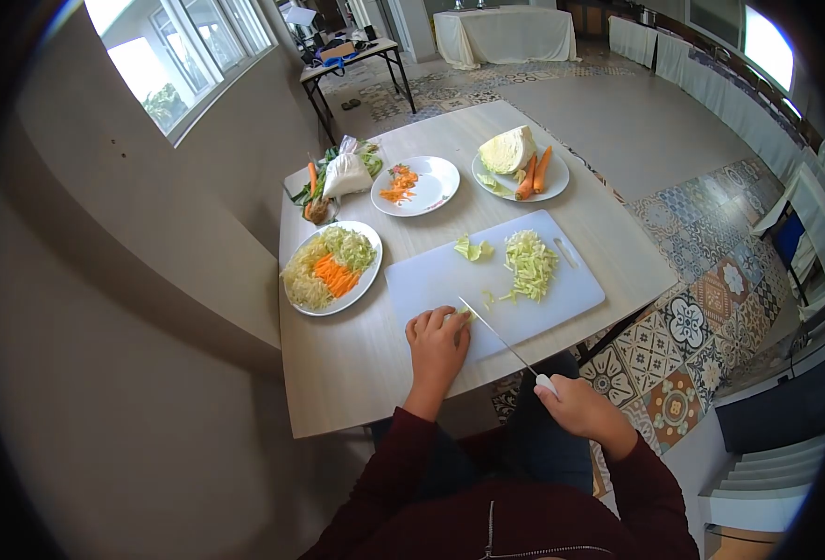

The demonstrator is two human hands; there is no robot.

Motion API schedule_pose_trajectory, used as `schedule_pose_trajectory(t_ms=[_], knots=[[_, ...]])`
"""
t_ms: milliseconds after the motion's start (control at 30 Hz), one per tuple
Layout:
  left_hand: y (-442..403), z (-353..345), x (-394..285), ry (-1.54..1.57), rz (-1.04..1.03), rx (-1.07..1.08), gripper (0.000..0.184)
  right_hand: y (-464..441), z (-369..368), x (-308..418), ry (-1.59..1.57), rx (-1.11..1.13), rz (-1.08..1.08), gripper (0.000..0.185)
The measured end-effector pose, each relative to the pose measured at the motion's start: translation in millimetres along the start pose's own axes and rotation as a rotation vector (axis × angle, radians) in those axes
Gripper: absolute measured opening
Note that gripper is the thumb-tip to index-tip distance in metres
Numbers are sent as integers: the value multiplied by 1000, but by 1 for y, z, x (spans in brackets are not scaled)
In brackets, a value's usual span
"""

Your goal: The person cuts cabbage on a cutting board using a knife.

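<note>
My right hand (580, 409) grips a knife (498, 338) by its white handle. The blade slants across the white cutting board (422, 278), its tip close to my left fingertips. With bent fingers, my left hand (437, 347) presses a small piece of cabbage (467, 315) onto the board; most of that piece is hidden under the fingers. Further up the board lie a heap of shredded cabbage (530, 266) and a few loose cabbage leaf pieces (473, 248). Some thin shreds (488, 300) lie beside the blade.
Left of the board, a plate (375, 245) holds shredded vegetables and carrot strips. Behind are a plate (442, 175) with carrot bits, a plate (558, 187) with a cabbage chunk and carrots, and a white bag (346, 175) among vegetables. A wall (179, 308) stands close on the left.
</note>
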State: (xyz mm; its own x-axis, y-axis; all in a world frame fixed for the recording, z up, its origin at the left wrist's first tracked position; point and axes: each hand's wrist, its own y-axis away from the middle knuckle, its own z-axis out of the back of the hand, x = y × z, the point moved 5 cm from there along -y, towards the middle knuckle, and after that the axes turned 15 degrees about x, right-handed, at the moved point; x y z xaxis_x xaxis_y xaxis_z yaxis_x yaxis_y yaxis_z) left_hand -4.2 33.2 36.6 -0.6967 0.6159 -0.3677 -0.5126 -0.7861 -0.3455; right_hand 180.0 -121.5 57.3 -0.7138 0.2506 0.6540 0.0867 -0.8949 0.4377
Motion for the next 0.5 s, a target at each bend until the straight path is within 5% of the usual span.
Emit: schedule_pose_trajectory(t_ms=[500], knots=[[1,-1,0,-4,-8,-4,20,-59,-4,16,6,44,36,51]])
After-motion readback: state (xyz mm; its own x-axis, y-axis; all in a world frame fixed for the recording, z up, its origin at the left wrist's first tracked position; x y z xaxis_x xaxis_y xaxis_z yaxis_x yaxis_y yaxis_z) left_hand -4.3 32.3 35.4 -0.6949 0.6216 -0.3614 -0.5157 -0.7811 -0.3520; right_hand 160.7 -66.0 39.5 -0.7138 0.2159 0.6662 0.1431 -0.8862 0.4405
